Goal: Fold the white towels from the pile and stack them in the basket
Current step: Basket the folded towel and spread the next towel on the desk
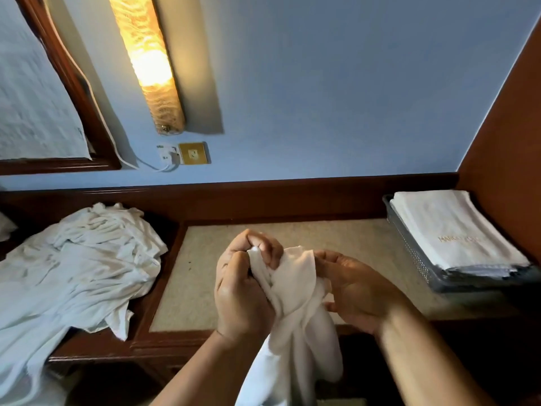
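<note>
The left hand is closed into a fist round the bunched top of one white towel. The fingers curl over the cloth and the thumb presses against it. The right hand is half closed. Its bent fingers lie against the right side of the same towel, with the thumb lower on the cloth, so the towel is held between both hands. The towel is unfolded and crumpled. It hangs from the hands, above the front edge of the table, and its lower part runs out of view at the bottom.

The pile of loose white towels lies on the left part of the table, well apart from the hands, and spills over the front edge. The basket stands at the right end of the table, against the wooden side panel. It holds a stack of folded towels, which rises above the rim. A lit wall lamp and a socket are on the wall behind.
</note>
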`<control>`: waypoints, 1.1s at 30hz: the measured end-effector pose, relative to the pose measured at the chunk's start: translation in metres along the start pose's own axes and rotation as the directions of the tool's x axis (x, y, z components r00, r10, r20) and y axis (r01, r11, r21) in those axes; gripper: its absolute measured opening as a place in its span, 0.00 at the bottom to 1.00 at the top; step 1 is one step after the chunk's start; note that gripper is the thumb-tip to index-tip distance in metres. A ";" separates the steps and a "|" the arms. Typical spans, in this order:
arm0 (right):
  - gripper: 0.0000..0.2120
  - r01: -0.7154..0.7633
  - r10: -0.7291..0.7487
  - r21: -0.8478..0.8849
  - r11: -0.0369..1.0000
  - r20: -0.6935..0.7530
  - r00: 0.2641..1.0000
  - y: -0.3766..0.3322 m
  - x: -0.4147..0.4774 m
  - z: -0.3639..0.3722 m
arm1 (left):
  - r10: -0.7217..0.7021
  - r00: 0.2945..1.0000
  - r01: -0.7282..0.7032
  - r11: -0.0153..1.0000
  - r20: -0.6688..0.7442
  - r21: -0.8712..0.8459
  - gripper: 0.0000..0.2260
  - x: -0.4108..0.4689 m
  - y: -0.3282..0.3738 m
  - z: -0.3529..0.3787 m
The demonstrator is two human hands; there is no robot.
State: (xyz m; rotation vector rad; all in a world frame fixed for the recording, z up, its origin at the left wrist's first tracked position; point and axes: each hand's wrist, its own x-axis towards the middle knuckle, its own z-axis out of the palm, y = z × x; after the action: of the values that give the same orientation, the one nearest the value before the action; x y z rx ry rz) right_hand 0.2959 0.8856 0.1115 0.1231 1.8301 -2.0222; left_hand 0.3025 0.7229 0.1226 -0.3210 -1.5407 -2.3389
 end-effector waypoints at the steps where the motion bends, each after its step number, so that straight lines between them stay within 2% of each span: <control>1: 0.18 -0.043 0.042 0.034 0.998 0.038 0.998 0.005 -0.001 -0.002 | 0.005 1.000 -0.005 1.000 0.016 -0.004 0.12 -0.001 0.000 -0.001; 4: 0.16 -0.037 0.022 0.205 0.978 0.076 0.997 0.011 -0.007 -0.006 | -0.019 1.000 0.020 0.998 0.005 -0.057 0.12 -0.002 0.001 -0.008; 6: 0.21 0.101 -0.105 0.266 0.959 0.000 0.994 0.013 -0.009 -0.009 | -0.036 0.999 0.036 0.996 0.002 -0.081 0.11 -0.001 0.002 -0.014; 7: 0.23 0.188 -0.181 0.238 0.953 -0.051 0.982 0.013 -0.009 -0.010 | -0.055 0.998 0.056 0.996 0.023 -0.072 0.10 -0.001 0.002 -0.018; 10: 0.22 0.367 -0.370 -0.054 0.929 -0.188 0.910 0.012 -0.013 -0.007 | -0.238 0.960 0.258 0.958 0.149 -0.128 0.09 -0.007 -0.003 -0.028; 12: 0.14 0.440 -0.497 -0.281 0.853 -0.180 0.849 0.008 -0.017 -0.005 | -0.414 0.885 0.455 0.867 0.215 -0.203 0.15 -0.008 -0.002 -0.033; 14: 0.08 0.472 -0.566 -0.421 0.775 -0.127 0.815 0.000 -0.023 0.000 | -0.529 0.806 0.571 0.813 0.264 -0.114 0.24 -0.008 -0.001 -0.035; 17: 0.08 0.474 -0.587 -0.511 0.718 -0.078 0.805 0.000 -0.027 0.012 | -0.533 0.797 0.492 0.846 0.283 0.207 0.21 -0.012 -0.001 -0.035; 19: 0.08 0.480 -0.603 -0.536 0.694 -0.071 0.794 0.004 -0.029 0.017 | -0.492 0.823 0.410 0.861 0.285 0.302 0.17 -0.016 -0.001 -0.035; 22: 0.06 0.484 -0.617 -0.549 0.681 -0.074 0.784 0.005 -0.033 0.018 | -0.456 0.858 0.392 0.878 0.235 0.275 0.15 -0.021 -0.001 -0.038; 25: 0.03 0.522 -0.627 -0.539 0.661 -0.015 0.779 0.005 -0.035 0.014 | -0.397 0.892 0.350 0.909 0.216 0.225 0.09 -0.029 -0.003 -0.036; 29: 0.03 0.634 -0.723 -0.592 0.497 0.122 0.680 0.006 -0.035 0.009 | -0.296 0.937 0.256 0.943 0.185 0.211 0.07 -0.037 -0.005 -0.031; 33: 0.05 0.694 -0.767 -0.571 0.439 0.163 0.620 0.002 -0.038 0.007 | -0.184 0.962 0.117 0.945 0.201 0.304 0.08 -0.043 -0.008 -0.030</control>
State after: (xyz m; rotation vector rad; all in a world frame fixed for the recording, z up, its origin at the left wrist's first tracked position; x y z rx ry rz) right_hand 0.3325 0.8880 0.1232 -0.9340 2.8504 -1.7550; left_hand 0.3388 0.7043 0.0882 -0.4218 -2.0569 -2.2025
